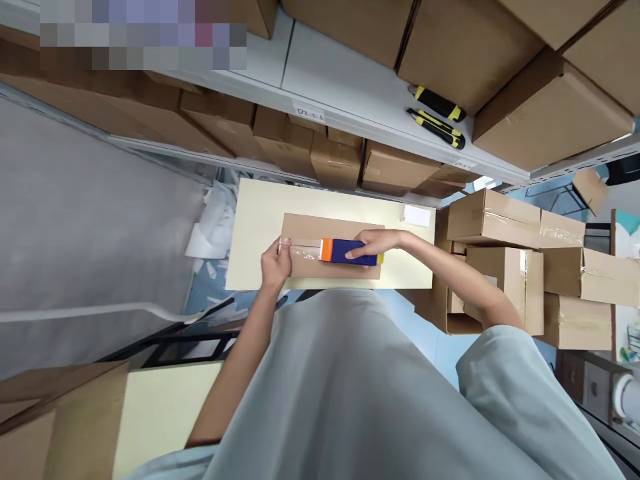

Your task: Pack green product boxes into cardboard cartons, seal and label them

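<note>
A long flat cardboard box lies on the cream tabletop in front of me. My left hand grips its left end, thumb on top and fingers down the side. My right hand is wrapped round a dark blue tape dispenser with an orange front and a yellow end, resting on the middle to right part of the box. A strip of clear packing tape runs along the box's seam from my left thumb to the dispenser. The dispenser's roll is hidden.
A small white box sits at the table's back right corner. Cardboard boxes are stacked to the right. Two utility knives lie on the shelf above. White scraps are heaped left of the table.
</note>
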Demonstrator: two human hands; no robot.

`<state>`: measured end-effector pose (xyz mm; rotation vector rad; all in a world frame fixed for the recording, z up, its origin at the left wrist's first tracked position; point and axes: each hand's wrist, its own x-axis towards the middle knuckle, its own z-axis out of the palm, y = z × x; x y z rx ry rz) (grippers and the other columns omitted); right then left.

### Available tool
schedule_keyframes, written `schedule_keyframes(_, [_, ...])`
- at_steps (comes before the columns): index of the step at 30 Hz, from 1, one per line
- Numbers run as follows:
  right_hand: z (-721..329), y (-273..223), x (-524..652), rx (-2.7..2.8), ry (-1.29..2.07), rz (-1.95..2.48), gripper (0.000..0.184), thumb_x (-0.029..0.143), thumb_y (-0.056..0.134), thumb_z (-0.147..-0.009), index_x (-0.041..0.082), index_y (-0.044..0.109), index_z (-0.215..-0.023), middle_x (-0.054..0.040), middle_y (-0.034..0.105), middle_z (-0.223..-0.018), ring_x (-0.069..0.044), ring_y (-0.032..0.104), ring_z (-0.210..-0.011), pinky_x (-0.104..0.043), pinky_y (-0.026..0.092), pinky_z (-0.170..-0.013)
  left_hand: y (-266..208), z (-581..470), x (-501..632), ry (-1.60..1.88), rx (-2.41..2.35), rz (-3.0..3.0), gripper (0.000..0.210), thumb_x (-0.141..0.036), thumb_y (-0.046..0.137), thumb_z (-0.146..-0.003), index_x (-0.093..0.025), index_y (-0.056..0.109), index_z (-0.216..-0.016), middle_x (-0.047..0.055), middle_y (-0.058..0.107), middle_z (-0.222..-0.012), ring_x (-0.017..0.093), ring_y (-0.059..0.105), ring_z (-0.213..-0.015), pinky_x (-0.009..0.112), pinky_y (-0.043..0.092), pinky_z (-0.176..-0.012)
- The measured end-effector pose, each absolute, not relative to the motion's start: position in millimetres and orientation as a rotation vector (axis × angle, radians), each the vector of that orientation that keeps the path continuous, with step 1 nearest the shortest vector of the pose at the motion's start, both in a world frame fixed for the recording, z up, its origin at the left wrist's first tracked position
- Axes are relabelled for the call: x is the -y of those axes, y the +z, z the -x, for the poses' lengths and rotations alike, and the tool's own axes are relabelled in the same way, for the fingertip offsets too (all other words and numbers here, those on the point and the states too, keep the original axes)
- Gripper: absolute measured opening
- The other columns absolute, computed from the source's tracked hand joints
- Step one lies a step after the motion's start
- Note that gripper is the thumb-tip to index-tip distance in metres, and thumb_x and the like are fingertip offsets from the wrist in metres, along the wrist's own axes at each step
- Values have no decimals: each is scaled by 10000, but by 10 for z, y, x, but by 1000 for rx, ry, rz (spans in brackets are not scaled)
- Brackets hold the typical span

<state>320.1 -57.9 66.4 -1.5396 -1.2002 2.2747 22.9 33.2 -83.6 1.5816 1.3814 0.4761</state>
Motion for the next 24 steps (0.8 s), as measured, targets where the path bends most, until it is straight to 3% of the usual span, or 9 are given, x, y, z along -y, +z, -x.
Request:
schedule_keyframes(8, [-4274, 935, 1484, 1057, 2312, 1684, 688, 808, 901, -796, 162, 693, -912, -59, 795, -768, -160, 716, -642, -279, 552, -643, -624, -319, -362, 375, -1513, -1538, 231, -317, 544, -1037, -170, 655, -897, -28, 608, -795, 156, 544, -825, 240, 463, -793])
schedule_keyframes(16, [-4553, 607, 1736, 1048, 2311, 1766, 653, 772, 920, -812, 163, 698, -890, -60, 807, -762, -173, 740, -656, -282, 561, -658, -466, -441, -330, 290, -1637, -1614, 268, -255, 540, -1050, -187, 577, -793, -61, 449, -691, 141, 450, -772, 224, 391, -725])
schedule_keyframes(24, [-4669, 276, 1694, 1151, 2341, 1694, 597, 705, 933, -860, 163, 688, -903, -50, 808, -774, -154, 728, -653, -265, 558, -647, -586, -412, -348, 257, -1697, -1602, 334, -293, 552, -1060, -178, 568, -747, -65, 450, -668, 128, 408, -728, 212, 315, -631])
